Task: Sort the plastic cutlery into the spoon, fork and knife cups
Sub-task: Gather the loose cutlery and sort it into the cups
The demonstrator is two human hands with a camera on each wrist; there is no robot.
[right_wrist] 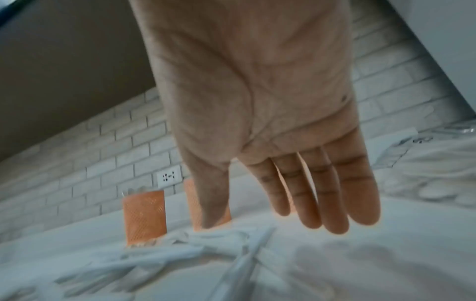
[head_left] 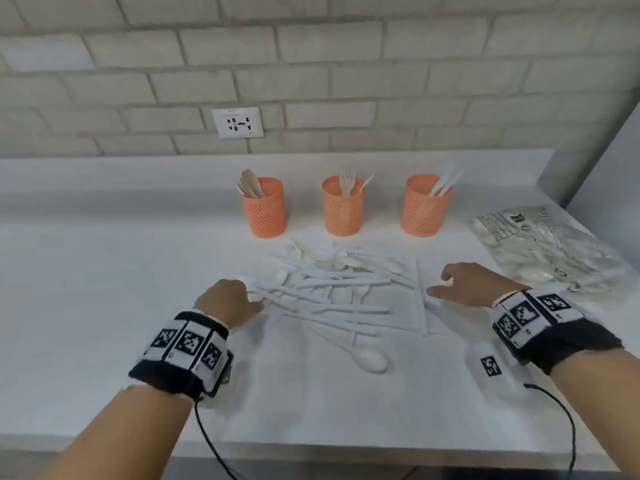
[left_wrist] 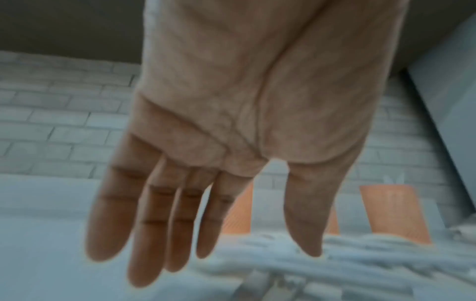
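A loose pile of white plastic cutlery (head_left: 332,289) lies mid-counter, with one spoon (head_left: 367,358) apart at the front. Behind it stand three orange mesh cups: the left cup (head_left: 265,209) with spoons, the middle cup (head_left: 343,207) with forks, the right cup (head_left: 426,207) with knives. My left hand (head_left: 230,301) hovers at the pile's left edge; the left wrist view shows its fingers (left_wrist: 144,234) straight and empty. My right hand (head_left: 464,284) hangs just right of the pile, its fingers (right_wrist: 332,199) relaxed and holding nothing.
A clear plastic bag (head_left: 540,247) with more white cutlery lies at the right of the white counter (head_left: 104,306). A brick wall with a socket (head_left: 238,122) runs behind the cups. The counter's front edge is near my forearms.
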